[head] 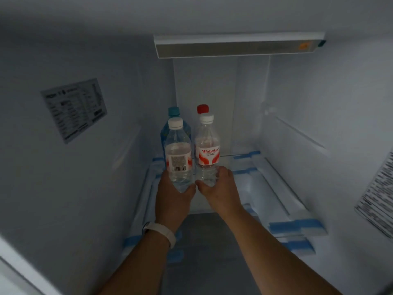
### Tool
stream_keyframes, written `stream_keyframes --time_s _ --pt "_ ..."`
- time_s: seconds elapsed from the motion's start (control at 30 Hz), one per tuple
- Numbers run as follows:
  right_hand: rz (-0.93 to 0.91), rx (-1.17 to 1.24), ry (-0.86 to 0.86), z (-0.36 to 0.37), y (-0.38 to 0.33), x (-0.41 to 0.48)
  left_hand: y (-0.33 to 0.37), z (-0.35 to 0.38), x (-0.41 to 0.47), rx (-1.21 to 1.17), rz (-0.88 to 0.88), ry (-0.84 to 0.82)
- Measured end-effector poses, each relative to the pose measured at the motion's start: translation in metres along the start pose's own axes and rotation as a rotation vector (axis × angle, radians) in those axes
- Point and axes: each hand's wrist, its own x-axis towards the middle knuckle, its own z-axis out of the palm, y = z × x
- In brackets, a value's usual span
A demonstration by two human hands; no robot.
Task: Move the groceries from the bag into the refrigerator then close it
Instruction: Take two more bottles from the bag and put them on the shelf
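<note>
Head view looks into the open fridge (102,199), where the person reaches in with both arms side by side. The left hand (173,195) grips the base of the left bottle (178,152), a clear water bottle with a white cap and its barcode turned toward us. The right hand (220,188) is wrapped round the foot of the right bottle (207,147), the same kind, with its red label facing out. Both bottles stand upright, long axes vertical, nearly touching each other, over the front part of the shelf (258,184). I cannot tell whether their bases already rest on it, since the hands cover them. Straight behind them, toward the back wall, stand a blue bottle (164,133) with a teal cap and a red-cap bottle (202,109), the first in line with the left bottle and the second with the right. That is what the next move turns on, as I judge it: the free room lies only between the held pair and the rear pair, so each bottle can go forward a little, kept upright, until it is set down just in front of its partner. Each hand serves its own side; neither needs to cross. The bag is out of sight, and the door remains to be shut.
</note>
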Motion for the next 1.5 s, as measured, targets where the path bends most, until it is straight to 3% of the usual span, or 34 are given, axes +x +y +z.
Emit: stream_keyframes --time_s 0.33,0.43,0.6,0.83,1.07,1.27,1.5 --pt "-0.027 -0.045 0.005 0.004 -0.001 0.008 -0.011 0.003 0.017 0.057 -0.011 -0.035" --pt "-0.022 -0.035 -0.030 0.006 0.015 0.012 0.003 -0.002 0.006 -0.053 -0.081 -0.014" --pt "-0.065 -0.154 -0.012 -0.019 -0.010 -0.039 0.012 -0.020 -0.032 -0.068 -0.121 -0.029" --pt "-0.240 -0.523 -0.153 -0.047 -0.012 -0.096 -0.009 -0.061 -0.085 0.348 0.242 -0.179" --pt "-0.400 -0.694 -0.175 -0.065 -0.003 -0.155 -0.033 -0.071 -0.124 0.702 0.596 -0.193" --pt "-0.469 -0.709 -0.175 -0.086 0.003 -0.203 -0.023 -0.087 -0.178 0.949 0.543 -0.219" --pt "-0.491 -0.655 -0.303 -0.113 0.004 -0.272 0.008 -0.114 -0.268 1.029 0.429 -0.226"
